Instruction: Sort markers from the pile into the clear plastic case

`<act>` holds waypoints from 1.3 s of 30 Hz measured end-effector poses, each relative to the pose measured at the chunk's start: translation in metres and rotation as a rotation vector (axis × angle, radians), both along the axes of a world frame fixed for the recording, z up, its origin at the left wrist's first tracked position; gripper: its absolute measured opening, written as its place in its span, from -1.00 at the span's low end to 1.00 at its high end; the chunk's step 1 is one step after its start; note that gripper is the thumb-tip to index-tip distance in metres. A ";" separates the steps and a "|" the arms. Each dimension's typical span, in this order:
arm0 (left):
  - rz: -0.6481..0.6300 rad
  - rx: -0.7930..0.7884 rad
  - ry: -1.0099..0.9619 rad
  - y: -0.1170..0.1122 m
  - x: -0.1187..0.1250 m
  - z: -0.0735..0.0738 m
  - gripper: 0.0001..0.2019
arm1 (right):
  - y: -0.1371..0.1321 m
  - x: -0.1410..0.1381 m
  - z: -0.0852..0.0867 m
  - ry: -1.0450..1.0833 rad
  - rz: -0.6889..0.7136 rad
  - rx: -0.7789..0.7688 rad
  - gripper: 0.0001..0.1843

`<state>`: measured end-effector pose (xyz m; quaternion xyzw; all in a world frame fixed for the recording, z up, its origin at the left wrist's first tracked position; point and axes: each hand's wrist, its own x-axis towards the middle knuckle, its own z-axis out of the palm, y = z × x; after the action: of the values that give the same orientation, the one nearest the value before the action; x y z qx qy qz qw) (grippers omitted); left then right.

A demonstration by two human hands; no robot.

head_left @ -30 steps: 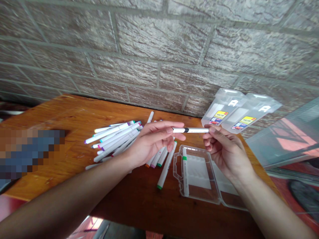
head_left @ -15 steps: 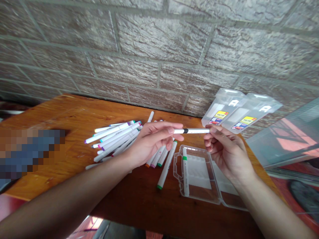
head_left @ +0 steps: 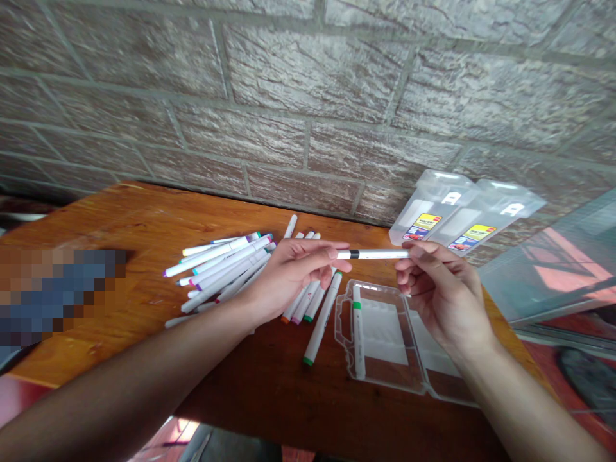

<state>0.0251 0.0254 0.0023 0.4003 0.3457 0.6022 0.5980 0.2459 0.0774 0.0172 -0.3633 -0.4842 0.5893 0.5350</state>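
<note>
A white marker (head_left: 380,254) with a black band is stretched level between my hands, above the table. My left hand (head_left: 303,266) pinches its left end, and my right hand (head_left: 440,289) pinches its right end between thumb and fingers. Below them lies an open clear plastic case (head_left: 385,382), partly hidden by my right hand and forearm. A marker with a green band (head_left: 357,333) rests along the left side of the case. Left of the case, a green-ended marker (head_left: 317,333) lies by itself, beside several markers (head_left: 303,301) partly under my left hand.
A loose pile of white markers (head_left: 226,260) with coloured ends covers the table's middle left. Two closed clear cases (head_left: 428,205) with yellow labels lean against the brick wall (head_left: 308,83). The wooden table (head_left: 129,224) ends at the right near a glass panel (head_left: 568,256).
The held marker has shifted very slightly to the right with my right hand. Everything on the table stays where it was.
</note>
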 end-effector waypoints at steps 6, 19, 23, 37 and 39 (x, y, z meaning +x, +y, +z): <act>0.070 0.005 0.130 0.002 0.000 -0.003 -0.73 | -0.003 0.001 -0.002 -0.054 0.015 0.093 -0.83; 0.137 0.051 0.444 0.000 0.000 -0.001 -0.75 | -0.004 -0.002 -0.010 -0.400 -0.075 0.362 -0.79; 0.115 0.101 0.459 -0.001 0.004 -0.005 -0.76 | -0.007 -0.003 -0.010 -0.472 -0.069 0.407 -0.76; 0.093 0.290 0.679 -0.011 0.011 -0.012 -0.82 | -0.015 0.001 -0.019 -0.737 -0.068 0.630 -0.75; 0.071 0.289 0.673 -0.012 0.012 -0.013 -0.80 | -0.015 0.001 -0.019 -0.763 -0.080 0.652 -0.74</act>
<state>0.0368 0.0138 -0.0108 0.6442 0.4481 0.4997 0.3667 0.2465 0.0626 -0.0023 -0.3852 -0.7900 0.2117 0.4274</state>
